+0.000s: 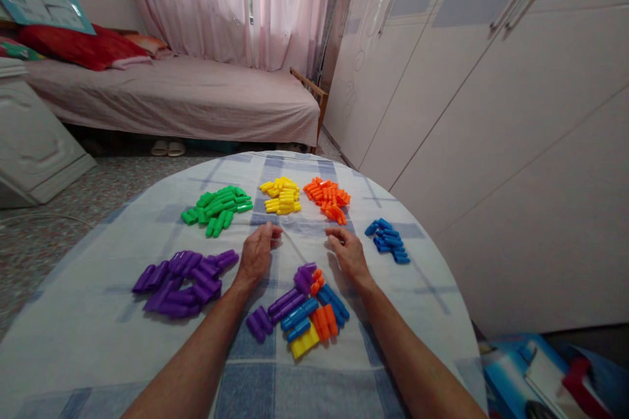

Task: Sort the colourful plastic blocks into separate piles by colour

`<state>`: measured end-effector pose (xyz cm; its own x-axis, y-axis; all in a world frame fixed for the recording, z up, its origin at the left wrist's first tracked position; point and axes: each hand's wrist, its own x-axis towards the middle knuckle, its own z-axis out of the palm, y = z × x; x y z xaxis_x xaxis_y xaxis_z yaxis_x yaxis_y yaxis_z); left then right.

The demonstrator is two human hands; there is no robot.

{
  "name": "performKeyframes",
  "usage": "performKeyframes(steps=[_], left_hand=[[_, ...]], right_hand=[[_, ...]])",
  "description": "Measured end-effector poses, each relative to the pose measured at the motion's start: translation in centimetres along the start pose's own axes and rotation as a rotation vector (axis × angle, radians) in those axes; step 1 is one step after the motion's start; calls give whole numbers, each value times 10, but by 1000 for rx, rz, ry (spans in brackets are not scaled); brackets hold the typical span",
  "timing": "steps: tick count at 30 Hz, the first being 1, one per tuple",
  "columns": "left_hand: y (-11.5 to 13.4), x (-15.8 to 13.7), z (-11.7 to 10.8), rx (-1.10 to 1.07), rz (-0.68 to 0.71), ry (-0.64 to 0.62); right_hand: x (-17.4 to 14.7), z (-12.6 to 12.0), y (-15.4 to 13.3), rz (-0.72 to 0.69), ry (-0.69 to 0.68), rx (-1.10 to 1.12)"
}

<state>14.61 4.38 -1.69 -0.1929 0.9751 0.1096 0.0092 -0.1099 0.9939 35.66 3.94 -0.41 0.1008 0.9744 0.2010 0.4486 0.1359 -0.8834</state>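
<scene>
Lettering: teal-framed sheet (pixel 46 3), upper left, marks too small to read.
Left hand (pixel 255 253): one, partly open, fingers loosely bent, empty; between the purple pile (pixel 184 281) and the right hand.
Right hand (pixel 348 253): one, partly open, fingers slightly bent, empty; nearest the orange pile (pixel 328 196) and blue pile (pixel 388 241).
Single-colour piles: five, arced across the cloth-covered desk (pixel 422 340): purple, green pile (pixel 219 206), yellow pile (pixel 282 198), orange, blue; pieces overlap, exact count uncertain.
Mixed group (pixel 299 315): one, between the forearms; purple, blue, orange and yellow plastic pieces.
Slippers (pixel 168 148): two, at the bed's (pixel 196 91) lower edge.
</scene>
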Motion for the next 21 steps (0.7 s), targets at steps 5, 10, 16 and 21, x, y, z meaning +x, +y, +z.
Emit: performKeyframes(steps=[5,10,16,21], left_hand=[[6,-5,2,171,101,-88],[36,-27,18,339,263,-401],[59,-50,34,695,354,-750],[47,-48,35,551,250,-699]], right_hand=[[-14,15,9,-66,72,8],[-12,9,8,-13,76,102],[-12,8,7,-68,75,88],[-12,9,7,-84,72,94]])
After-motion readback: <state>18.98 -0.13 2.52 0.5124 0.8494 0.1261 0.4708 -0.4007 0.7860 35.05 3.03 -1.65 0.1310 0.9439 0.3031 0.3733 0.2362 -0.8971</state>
